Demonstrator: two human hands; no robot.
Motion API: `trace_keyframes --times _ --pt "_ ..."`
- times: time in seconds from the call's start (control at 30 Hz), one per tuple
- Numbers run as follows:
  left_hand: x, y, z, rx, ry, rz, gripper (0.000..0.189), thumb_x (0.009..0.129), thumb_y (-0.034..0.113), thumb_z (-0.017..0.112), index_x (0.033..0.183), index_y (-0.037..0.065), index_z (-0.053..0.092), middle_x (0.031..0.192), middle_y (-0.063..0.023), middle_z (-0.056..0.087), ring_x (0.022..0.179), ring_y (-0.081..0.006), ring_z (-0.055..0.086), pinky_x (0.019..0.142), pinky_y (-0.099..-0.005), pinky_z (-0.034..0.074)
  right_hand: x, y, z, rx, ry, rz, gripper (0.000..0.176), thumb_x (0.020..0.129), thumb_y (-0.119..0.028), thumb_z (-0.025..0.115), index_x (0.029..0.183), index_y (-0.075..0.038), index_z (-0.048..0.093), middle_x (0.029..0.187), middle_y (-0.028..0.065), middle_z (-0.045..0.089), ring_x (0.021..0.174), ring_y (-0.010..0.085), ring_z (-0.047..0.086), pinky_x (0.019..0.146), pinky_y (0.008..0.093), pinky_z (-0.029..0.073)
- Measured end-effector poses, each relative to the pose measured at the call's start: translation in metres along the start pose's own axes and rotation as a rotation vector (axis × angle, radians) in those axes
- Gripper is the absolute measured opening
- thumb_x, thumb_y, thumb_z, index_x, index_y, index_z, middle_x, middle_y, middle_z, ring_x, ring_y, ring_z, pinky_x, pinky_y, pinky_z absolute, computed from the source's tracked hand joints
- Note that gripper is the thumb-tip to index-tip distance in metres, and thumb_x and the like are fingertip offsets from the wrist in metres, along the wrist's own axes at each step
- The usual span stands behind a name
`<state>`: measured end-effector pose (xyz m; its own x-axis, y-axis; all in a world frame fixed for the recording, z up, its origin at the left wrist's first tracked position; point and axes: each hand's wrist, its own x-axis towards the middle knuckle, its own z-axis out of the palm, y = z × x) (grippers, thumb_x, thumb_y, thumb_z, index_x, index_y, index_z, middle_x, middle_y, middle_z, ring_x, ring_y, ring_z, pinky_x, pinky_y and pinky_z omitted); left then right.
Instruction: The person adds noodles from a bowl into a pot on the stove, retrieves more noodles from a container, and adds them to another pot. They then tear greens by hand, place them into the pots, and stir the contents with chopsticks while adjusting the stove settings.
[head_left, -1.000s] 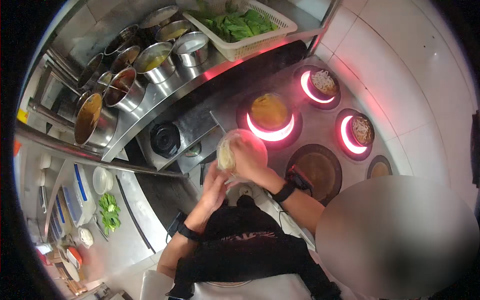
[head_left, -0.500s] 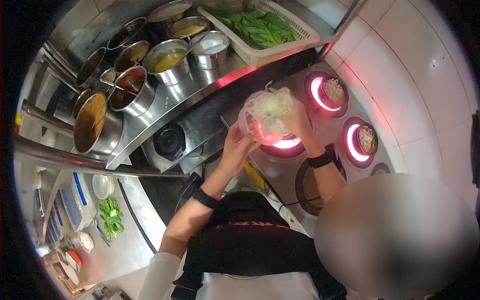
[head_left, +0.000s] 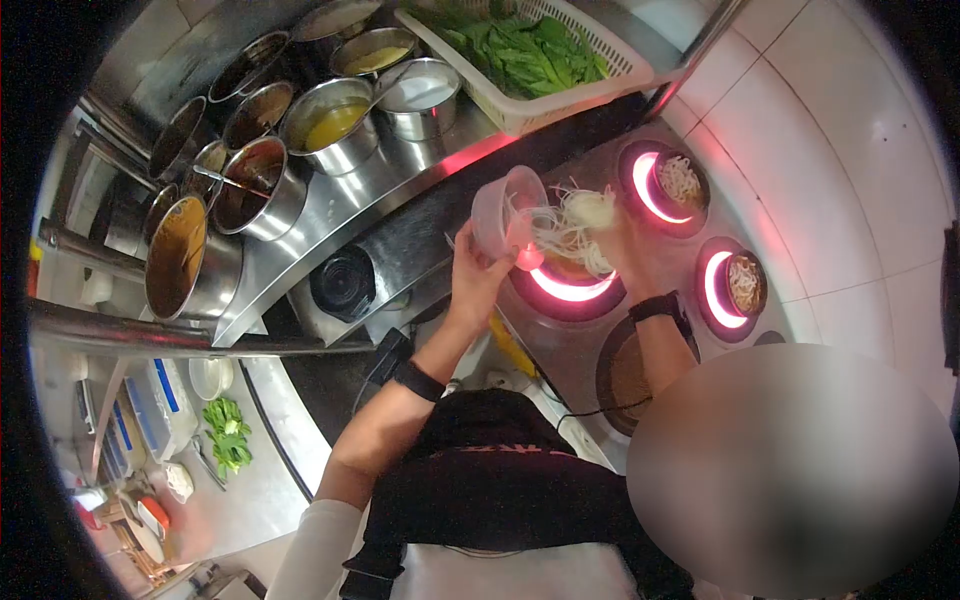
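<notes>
My left hand point(head_left: 478, 275) grips a translucent plastic bowl point(head_left: 500, 215), tilted on its side with its mouth facing right. A loose bunch of pale noodles point(head_left: 585, 215) is in my right hand point(head_left: 630, 255), whose fingers are partly hidden and slightly blurred. Some strands still trail from the bowl's rim, while others dangle over the glowing burner point(head_left: 570, 288). What sits on that burner is largely covered by the noodles.
Two more lit burners at right carry a noodle pot point(head_left: 678, 182) and another noodle pot point(head_left: 745, 285). Several steel pots of sauce, including a yellow one point(head_left: 335, 125), line the shelf. Behind them stands a basket point(head_left: 515, 120) of leafy greens. Chopped greens point(head_left: 228, 437) lie lower left.
The noodles have come out of the bowl and moved right with my right hand, strands spreading downward. My left hand has tipped the bowl sideways and drawn it slightly left.
</notes>
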<state>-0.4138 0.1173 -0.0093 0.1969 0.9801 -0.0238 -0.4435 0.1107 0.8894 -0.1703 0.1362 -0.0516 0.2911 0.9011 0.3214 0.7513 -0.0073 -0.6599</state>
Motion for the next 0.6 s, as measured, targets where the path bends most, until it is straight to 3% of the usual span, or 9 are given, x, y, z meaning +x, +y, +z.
trace_keyframes --times 0.03,0.1,0.23,0.3,0.33,0.37,0.43,0.5,0.6 --pt "0.001 -0.001 0.001 0.004 0.000 -0.002 0.061 0.072 -0.001 0.059 0.122 0.001 0.023 0.113 -0.0122 0.043 0.105 -0.0187 0.044 0.090 -0.0290 0.035 -0.002 -0.016 -0.004 0.003 0.000 0.003 0.051 0.062 -0.015 0.066 0.107 -0.003 0.045 0.101 0.0181 0.053 0.095 0.0315 0.051 0.082 0.0380 0.041" --pt "0.005 -0.002 0.002 0.039 -0.024 0.027 0.061 0.072 -0.001 0.059 0.122 0.001 0.024 0.115 -0.0126 0.042 0.106 -0.0181 0.043 0.090 -0.0294 0.034 -0.007 -0.043 -0.013 -0.302 -0.141 0.045 0.057 0.063 -0.021 0.066 0.112 -0.005 0.043 0.107 0.0179 0.050 0.097 0.0323 0.050 0.083 0.0381 0.040" --pt "0.012 -0.005 0.002 0.062 -0.048 0.041 0.061 0.072 -0.001 0.059 0.122 0.001 0.024 0.116 -0.0128 0.041 0.107 -0.0182 0.042 0.091 -0.0297 0.034 -0.006 -0.042 -0.013 -0.155 -0.326 -0.114 0.063 0.063 -0.025 0.068 0.116 -0.006 0.040 0.110 0.0182 0.048 0.097 0.0344 0.051 0.083 0.0380 0.041" --pt "0.016 -0.004 0.004 0.138 -0.066 0.110 0.063 0.073 -0.001 0.058 0.124 0.006 0.023 0.110 -0.0090 0.047 0.096 -0.0162 0.048 0.080 -0.0278 0.041 -0.004 -0.045 -0.027 0.058 -0.661 -0.137 0.059 0.068 -0.025 0.064 0.119 -0.009 0.039 0.111 0.0166 0.048 0.098 0.0334 0.050 0.082 0.0377 0.042" --pt "0.017 -0.002 0.006 0.139 -0.069 0.108 0.063 0.073 -0.001 0.058 0.124 0.006 0.023 0.110 -0.0090 0.047 0.096 -0.0162 0.048 0.080 -0.0278 0.041 -0.005 -0.037 -0.024 0.059 -0.658 -0.134 0.059 0.068 -0.025 0.064 0.119 -0.009 0.039 0.111 0.0166 0.048 0.098 0.0334 0.050 0.082 0.0377 0.042" --pt "0.018 0.000 0.009 0.133 -0.068 0.073 0.062 0.072 -0.002 0.058 0.123 0.004 0.023 0.113 -0.0103 0.044 0.102 -0.0175 0.044 0.085 -0.0294 0.038 -0.007 -0.026 -0.018 0.469 -0.650 -0.117 0.048 0.069 -0.020 0.062 0.111 -0.004 0.045 0.104 0.0150 0.052 0.095 0.0285 0.051 0.081 0.0351 0.041" --pt "0.017 0.006 0.015 0.130 -0.069 0.036 0.062 0.071 -0.003 0.057 0.122 0.002 0.023 0.116 -0.0116 0.041 0.109 -0.0188 0.041 0.091 -0.0309 0.034 -0.010 -0.017 -0.023 0.880 -0.618 -0.097 0.038 0.070 -0.015 0.061 0.103 0.000 0.051 0.096 0.0133 0.056 0.092 0.0236 0.053 0.079 0.0325 0.040" --pt "0.018 0.011 0.026 0.179 -0.152 0.145 0.067 0.067 -0.006 0.058 0.123 0.003 0.023 0.118 -0.0099 0.039 0.110 -0.0189 0.040 0.092 -0.0307 0.034 -0.011 -0.012 -0.036 0.005 -0.545 -0.116 0.023 0.072 -0.008 0.056 0.094 -0.001 0.056 0.091 0.0126 0.057 0.087 0.0241 0.054 0.076 0.0325 0.042" --pt "0.016 0.020 0.047 0.218 -0.266 0.238 0.072 0.064 -0.008 0.059 0.124 0.005 0.022 0.120 -0.0084 0.037 0.111 -0.0186 0.038 0.093 -0.0301 0.034 -0.008 -0.037 -0.052 -0.226 -0.408 0.070 0.018 0.071 -0.004 0.054 0.088 -0.002 0.056 0.086 0.0130 0.056 0.082 0.0251 0.054 0.073 0.0338 0.043"
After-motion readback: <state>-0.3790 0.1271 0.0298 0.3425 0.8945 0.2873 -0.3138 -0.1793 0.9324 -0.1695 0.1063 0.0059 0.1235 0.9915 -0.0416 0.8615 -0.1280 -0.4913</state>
